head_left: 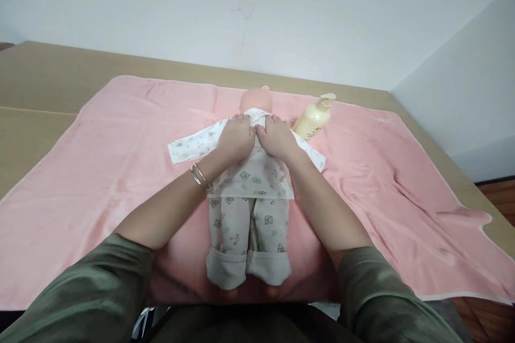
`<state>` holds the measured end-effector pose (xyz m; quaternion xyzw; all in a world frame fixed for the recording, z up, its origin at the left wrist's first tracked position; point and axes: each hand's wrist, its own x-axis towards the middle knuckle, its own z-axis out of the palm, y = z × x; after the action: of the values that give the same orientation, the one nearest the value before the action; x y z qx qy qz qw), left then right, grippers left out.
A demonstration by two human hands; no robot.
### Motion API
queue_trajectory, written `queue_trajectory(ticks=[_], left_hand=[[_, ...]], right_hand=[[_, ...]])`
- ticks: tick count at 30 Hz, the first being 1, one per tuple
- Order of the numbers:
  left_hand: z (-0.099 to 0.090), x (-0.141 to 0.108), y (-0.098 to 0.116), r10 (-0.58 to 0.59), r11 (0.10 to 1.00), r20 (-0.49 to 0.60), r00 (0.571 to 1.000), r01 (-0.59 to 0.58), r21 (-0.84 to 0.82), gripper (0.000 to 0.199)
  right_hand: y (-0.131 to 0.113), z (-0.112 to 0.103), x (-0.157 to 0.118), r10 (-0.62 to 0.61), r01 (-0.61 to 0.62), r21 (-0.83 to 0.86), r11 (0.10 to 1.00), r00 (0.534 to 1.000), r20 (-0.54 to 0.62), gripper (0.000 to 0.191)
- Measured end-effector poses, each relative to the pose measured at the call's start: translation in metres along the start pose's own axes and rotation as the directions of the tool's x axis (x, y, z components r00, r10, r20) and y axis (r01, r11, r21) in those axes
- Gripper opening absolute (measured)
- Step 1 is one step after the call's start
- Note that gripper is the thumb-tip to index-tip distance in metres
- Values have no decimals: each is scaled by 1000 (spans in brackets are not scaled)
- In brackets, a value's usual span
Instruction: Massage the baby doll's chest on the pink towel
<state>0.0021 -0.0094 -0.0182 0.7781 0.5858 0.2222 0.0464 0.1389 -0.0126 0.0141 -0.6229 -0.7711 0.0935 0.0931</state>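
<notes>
A baby doll (256, 100) lies stretched out, its head at the far end and no face showing. It wears a white printed top (257, 177) and matching trousers (270, 225) with turned-up cuffs. My left hand (237, 136) rests flat on the upper left of the top, near the shoulder. Beside it, my right hand (277, 136) lies flat on the upper right, the two thumbs close together at the middle. Both hands hold nothing. The doll's sleeves spread out to either side, and its feet peek out below the cuffs.
A cream pump bottle (313, 119) leans or lies tilted near the doll's right-hand sleeve. Under everything spreads a pink blanket (132, 139), wrinkled on the right, over a wooden table (52, 75). A white wall (322, 21) stands behind.
</notes>
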Motion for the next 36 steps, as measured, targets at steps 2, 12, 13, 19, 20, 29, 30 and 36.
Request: queue_trajectory(ticks=[2, 12, 13, 19, 20, 29, 30, 36], left_hand=[[-1, 9, -7, -46, 999, 26, 999, 47, -25, 41], [-13, -10, 8, 40, 998, 69, 997, -44, 47, 48], [-16, -13, 11, 81, 995, 91, 993, -86, 48, 49], [-11, -4, 6, 33, 998, 57, 998, -30, -51, 45], [-9, 1, 2, 5, 997, 46, 999, -1, -72, 44], [-7, 5, -4, -96, 995, 48, 994, 97, -25, 49], [-8, -2, 3, -65, 998, 37, 997, 65, 10, 50], [-11, -22, 24, 8, 998, 21, 1000, -10, 66, 56]], right_hand=[[-12, 0, -12, -20, 20, -63, 998, 1000, 0, 59], [12, 1, 12, -29, 30, 111, 993, 999, -13, 54], [18, 1, 17, -21, 22, 149, 989, 1000, -10, 54], [12, 7, 10, 2, 1, 49, 999, 999, -51, 57], [6, 8, 4, -12, 13, 14, 1000, 998, -61, 58], [-7, 4, -8, -83, 83, -26, 996, 996, 32, 62], [0, 2, -1, -60, 60, 14, 998, 998, 31, 60], [27, 1, 19, -30, 25, 148, 989, 999, 31, 58]])
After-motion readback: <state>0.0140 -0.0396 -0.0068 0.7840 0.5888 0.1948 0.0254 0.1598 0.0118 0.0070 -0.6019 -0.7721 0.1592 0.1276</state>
